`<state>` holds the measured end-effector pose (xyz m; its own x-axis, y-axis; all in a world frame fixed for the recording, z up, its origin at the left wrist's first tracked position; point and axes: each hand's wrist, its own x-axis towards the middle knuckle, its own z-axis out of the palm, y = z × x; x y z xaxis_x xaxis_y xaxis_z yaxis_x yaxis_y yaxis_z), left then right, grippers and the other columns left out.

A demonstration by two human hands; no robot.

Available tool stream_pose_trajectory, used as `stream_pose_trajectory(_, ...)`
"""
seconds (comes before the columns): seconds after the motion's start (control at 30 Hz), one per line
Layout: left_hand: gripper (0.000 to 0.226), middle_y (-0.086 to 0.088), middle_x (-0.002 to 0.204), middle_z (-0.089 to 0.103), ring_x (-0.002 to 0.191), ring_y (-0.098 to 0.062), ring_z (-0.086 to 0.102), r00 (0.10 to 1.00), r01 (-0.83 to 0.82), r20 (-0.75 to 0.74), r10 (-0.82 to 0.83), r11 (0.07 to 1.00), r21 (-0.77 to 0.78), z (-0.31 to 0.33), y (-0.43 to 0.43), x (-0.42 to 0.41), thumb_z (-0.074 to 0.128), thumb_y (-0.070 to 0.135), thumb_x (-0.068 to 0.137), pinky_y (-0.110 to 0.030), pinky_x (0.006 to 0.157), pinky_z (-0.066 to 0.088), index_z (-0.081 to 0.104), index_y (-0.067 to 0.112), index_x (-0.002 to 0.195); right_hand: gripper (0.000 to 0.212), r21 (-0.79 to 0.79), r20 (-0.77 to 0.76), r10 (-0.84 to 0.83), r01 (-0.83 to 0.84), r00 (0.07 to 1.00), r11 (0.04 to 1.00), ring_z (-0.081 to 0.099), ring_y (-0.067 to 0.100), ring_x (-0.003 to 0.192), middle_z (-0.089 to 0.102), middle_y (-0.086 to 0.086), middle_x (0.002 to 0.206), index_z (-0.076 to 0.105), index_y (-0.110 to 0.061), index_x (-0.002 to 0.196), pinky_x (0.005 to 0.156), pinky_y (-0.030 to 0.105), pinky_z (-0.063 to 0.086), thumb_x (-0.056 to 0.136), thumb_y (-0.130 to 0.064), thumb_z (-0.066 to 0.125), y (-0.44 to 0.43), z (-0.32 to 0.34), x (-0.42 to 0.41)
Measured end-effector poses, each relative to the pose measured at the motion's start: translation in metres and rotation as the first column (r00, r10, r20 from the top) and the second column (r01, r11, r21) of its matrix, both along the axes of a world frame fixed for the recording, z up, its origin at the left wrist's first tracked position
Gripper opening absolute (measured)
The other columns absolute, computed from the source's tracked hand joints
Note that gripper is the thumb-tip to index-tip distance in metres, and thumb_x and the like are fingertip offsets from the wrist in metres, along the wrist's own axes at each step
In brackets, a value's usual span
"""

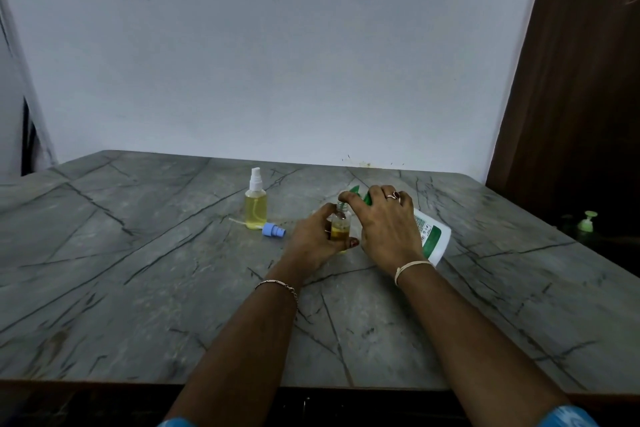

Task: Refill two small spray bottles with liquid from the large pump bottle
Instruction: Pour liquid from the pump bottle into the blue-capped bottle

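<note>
Head view, the only one I have. Left hand (311, 239) grips the open small bottle (341, 226) upright on the table (138, 253), fingers wrapped round it. Right hand (384, 229) curls over the green pump head of the large pump bottle (431, 236), which is tipped toward the small one's mouth. First spray bottle (255, 208) stands near, full, white sprayer on: I'd call it done. Second looks about half full. Left: top up, refit the blue sprayer cap (273, 230) lying beside the first.
</note>
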<state>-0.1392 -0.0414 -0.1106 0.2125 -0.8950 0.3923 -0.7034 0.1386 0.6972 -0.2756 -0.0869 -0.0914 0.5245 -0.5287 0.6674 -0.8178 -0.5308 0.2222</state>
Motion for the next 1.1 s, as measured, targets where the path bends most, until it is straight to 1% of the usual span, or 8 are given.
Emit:
stream_pose_trajectory(0.1,0.057,0.000,0.104,0.069,0.083,-0.011,0.062,1.000,-0.008,-0.011,0.008,1.000,0.006,-0.0011,-0.0018,0.0012,0.079,0.039,0.071,-0.023,0.076,0.048,0.050,0.027,0.119,0.068,-0.012,-0.001,0.001,-0.001,1.000,1.000,0.052,0.033,0.106,0.056,0.012,0.110,0.039,-0.033,0.135,0.093,0.050,0.040,0.076,-0.019,0.070,-0.0004,-0.0015,0.0002)
stream_pose_trajectory(0.23,0.058,0.000,0.101,0.069,0.083,-0.011,0.062,1.000,-0.013,-0.007,0.014,1.000,0.013,-0.0017,-0.0031,0.0014,0.079,0.041,0.070,-0.024,0.074,0.047,0.050,0.027,0.118,0.076,-0.013,-0.033,-0.002,0.002,0.999,1.000,0.052,0.033,0.107,0.056,0.013,0.110,0.030,-0.036,0.138,0.094,0.051,0.040,0.076,-0.015,0.069,-0.0010,-0.0033,-0.0051)
stream_pose_trajectory(0.5,0.055,-0.001,0.101,0.069,0.082,-0.011,0.061,1.000,0.012,-0.017,-0.012,1.000,0.004,-0.0018,-0.0030,0.0015,0.079,0.040,0.070,-0.021,0.072,0.044,0.050,0.027,0.116,0.076,-0.022,-0.020,-0.009,0.008,1.000,1.000,0.053,0.034,0.105,0.057,0.013,0.107,0.035,-0.035,0.136,0.092,0.051,0.041,0.074,-0.014,0.072,-0.0022,-0.0044,-0.0052)
stream_pose_trajectory(0.6,0.059,-0.001,0.105,0.068,0.087,-0.013,0.064,1.000,0.014,-0.019,-0.014,1.000,0.001,-0.0022,-0.0036,0.0014,0.079,0.039,0.070,-0.024,0.076,0.049,0.050,0.027,0.119,0.070,-0.022,-0.008,-0.012,0.012,1.000,1.000,0.053,0.033,0.104,0.057,0.013,0.107,0.039,-0.033,0.133,0.092,0.051,0.041,0.074,-0.018,0.072,-0.0013,-0.0032,-0.0024)
stream_pose_trajectory(0.7,0.060,-0.002,0.106,0.069,0.090,-0.015,0.066,0.999,0.026,-0.042,-0.026,1.000,-0.004,-0.0038,-0.0044,0.0021,0.080,0.039,0.069,-0.032,0.084,0.054,0.050,0.028,0.120,0.068,-0.018,-0.004,-0.012,0.011,1.000,1.000,0.053,0.033,0.104,0.057,0.012,0.108,0.041,-0.032,0.133,0.093,0.051,0.041,0.074,-0.021,0.074,-0.0011,-0.0030,-0.0010)
stream_pose_trajectory(0.77,0.060,-0.002,0.106,0.069,0.090,-0.015,0.066,0.999,0.026,-0.042,-0.026,1.000,-0.009,-0.0038,-0.0042,0.0023,0.080,0.038,0.070,-0.029,0.083,0.053,0.050,0.027,0.120,0.068,-0.025,0.003,-0.012,0.012,1.000,1.000,0.054,0.033,0.103,0.057,0.013,0.106,0.042,-0.032,0.133,0.092,0.051,0.041,0.074,-0.020,0.073,-0.0014,-0.0030,-0.0014)
stream_pose_trajectory(0.97,0.061,-0.002,0.105,0.069,0.091,-0.016,0.065,1.000,0.003,-0.027,-0.003,1.000,-0.002,-0.0031,-0.0047,0.0019,0.080,0.041,0.070,-0.026,0.079,0.050,0.050,0.026,0.121,0.075,-0.031,-0.013,-0.003,0.002,1.000,1.000,0.053,0.034,0.104,0.057,0.013,0.106,0.033,-0.036,0.139,0.093,0.051,0.041,0.077,-0.013,0.067,-0.0027,-0.0042,-0.0052)
stream_pose_trajectory(1.1,0.065,-0.004,0.111,0.068,0.094,-0.016,0.064,0.999,0.012,-0.037,-0.012,1.000,0.008,-0.0029,-0.0050,0.0020,0.079,0.040,0.070,-0.030,0.085,0.051,0.048,0.024,0.125,0.080,-0.026,-0.028,-0.009,0.008,1.000,1.000,0.053,0.034,0.106,0.056,0.014,0.109,0.028,-0.038,0.143,0.093,0.051,0.041,0.077,-0.013,0.068,-0.0036,-0.0058,-0.0067)
